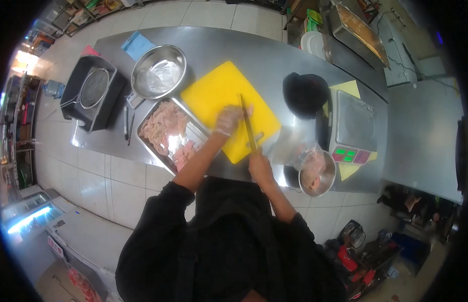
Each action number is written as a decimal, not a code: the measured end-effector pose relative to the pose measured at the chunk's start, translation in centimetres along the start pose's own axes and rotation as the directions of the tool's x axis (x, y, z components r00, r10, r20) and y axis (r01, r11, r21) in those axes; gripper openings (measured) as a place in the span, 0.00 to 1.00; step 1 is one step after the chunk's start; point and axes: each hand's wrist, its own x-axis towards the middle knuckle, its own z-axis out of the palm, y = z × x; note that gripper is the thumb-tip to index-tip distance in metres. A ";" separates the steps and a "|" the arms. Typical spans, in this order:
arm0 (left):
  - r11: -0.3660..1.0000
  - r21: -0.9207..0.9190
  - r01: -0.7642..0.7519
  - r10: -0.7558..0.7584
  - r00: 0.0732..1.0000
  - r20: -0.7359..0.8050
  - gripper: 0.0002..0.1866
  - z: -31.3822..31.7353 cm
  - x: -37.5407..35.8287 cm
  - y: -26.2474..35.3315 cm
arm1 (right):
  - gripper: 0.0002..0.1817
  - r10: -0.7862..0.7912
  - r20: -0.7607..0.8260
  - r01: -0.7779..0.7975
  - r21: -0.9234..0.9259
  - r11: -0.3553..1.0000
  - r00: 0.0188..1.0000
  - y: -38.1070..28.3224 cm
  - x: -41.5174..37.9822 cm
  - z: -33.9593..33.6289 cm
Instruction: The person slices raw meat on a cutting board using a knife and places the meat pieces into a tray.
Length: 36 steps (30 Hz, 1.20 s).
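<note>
My right hand [261, 168] is wrapped round the handle of a long knife [248, 122], its blade pointing away from me over a yellow cutting board [214, 90]. Beside the blade, my left hand [229, 120], in a clear plastic glove, has its fingers bent down on a piece of raw meat [251, 109]. Part of that pale pink piece shows on the blade's right side; the fingers hide the rest. Another small strip of meat [259, 136] lies near the knife handle. Left of the board, a steel tray [198, 132] holds sliced raw meat [164, 126].
A steel bowl [179, 60] with clear plastic inside stands behind the tray. At right are a bowl [330, 173] of meat, a digital scale [356, 121] and a black item [305, 94]. A black bin [104, 121] with a strainer [94, 88] sits at far left.
</note>
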 end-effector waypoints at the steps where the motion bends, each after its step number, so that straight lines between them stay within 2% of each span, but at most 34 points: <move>1: 0.892 0.448 -0.058 0.052 0.998 0.026 0.15 0.1 0.0 0.2 | 0.24 -0.007 0.009 0.007 -0.010 1.000 1.000 0.0 0.2 0.0; 3: 0.594 0.799 -0.096 0.078 0.995 0.062 0.15 0.4 -0.2 1.7 | 0.21 0.022 0.001 -0.022 -0.036 0.999 1.000 -0.4 0.7 -0.1; 4: 0.516 0.851 -0.098 0.092 0.994 0.059 0.15 0.6 -0.4 2.4 | 0.21 0.019 0.009 -0.019 -0.040 0.999 1.000 -0.5 1.7 0.2; 5: 0.431 0.896 -0.103 0.108 0.992 0.062 0.16 0.6 -0.5 2.9 | 0.19 -0.061 -0.056 0.058 -0.047 0.997 0.997 -0.7 3.6 0.7; 6: 0.427 0.898 -0.102 0.110 0.992 0.060 0.16 0.6 -0.7 2.7 | 0.16 -0.142 -0.125 0.136 -0.056 0.989 0.982 -1.1 5.4 0.9; 8: 0.423 0.867 -0.262 0.364 0.926 0.102 0.13 0.5 -1.0 2.1 | 0.16 -0.145 -0.147 0.137 -0.062 0.989 0.979 -2.6 8.0 0.9; 9: 0.417 0.868 -0.269 0.371 0.923 0.108 0.13 0.6 -1.0 3.3 | 0.16 -0.140 -0.169 0.129 -0.072 0.989 0.976 -3.1 8.7 0.6; 11: 0.425 0.897 -0.122 0.126 0.989 0.075 0.12 0.7 -1.4 4.8 | 0.16 -0.140 -0.163 0.131 -0.068 0.989 0.977 -3.3 9.1 0.3; 15: 0.484 0.852 -0.201 0.215 0.971 0.107 0.13 -0.7 -1.1 5.4 | 0.17 -0.199 -0.185 0.176 -0.135 0.975 0.962 -2.3 7.6 0.9; 18: 0.431 0.893 -0.128 0.324 0.946 -0.020 0.15 -1.1 -1.2 4.3 | 0.17 -0.142 -0.100 0.131 -0.114 0.985 0.985 -1.1 2.6 0.0; 20: 0.542 0.840 -0.036 0.153 0.987 -0.056 0.12 -1.7 -0.6 4.7 | 0.17 -0.068 -0.064 0.065 -0.046 0.997 0.996 0.1 0.2 -0.3; 22: 0.628 0.775 0.065 -0.025 0.998 -0.064 0.11 -2.3 0.2 5.8 | 0.16 -0.041 -0.014 0.040 -0.078 0.996 0.999 0.0 -0.9 -1.5; 24: 0.664 0.738 0.120 -0.113 0.992 -0.060 0.11 -1.9 0.1 8.7 | 0.14 -0.007 0.033 0.011 -0.106 0.994 0.999 0.2 -1.3 -2.5; 26: 0.878 0.421 0.229 -0.144 0.964 -0.224 0.13 -0.5 -0.8 13.8 | 0.14 -0.072 -0.013 0.073 0.035 0.997 0.997 0.5 -1.4 -3.1; 30: 0.811 0.516 0.275 -0.149 0.950 -0.273 0.15 -0.4 -0.9 12.2 | 0.14 -0.123 -0.094 0.134 0.123 0.983 0.988 -0.2 -1.7 -3.0; 32: 0.585 0.761 0.281 -0.098 0.956 -0.278 0.18 -1.3 -1.9 11.5 | 0.14 -0.074 -0.157 0.101 0.177 0.979 0.985 -1.2 -2.0 -2.7; 36: 0.538 0.740 0.403 -0.177 0.913 -0.368 0.18 -1.6 -3.2 11.7 | 0.15 -0.075 -0.075 0.087 0.178 0.980 0.994 -3.3 -2.2 -2.3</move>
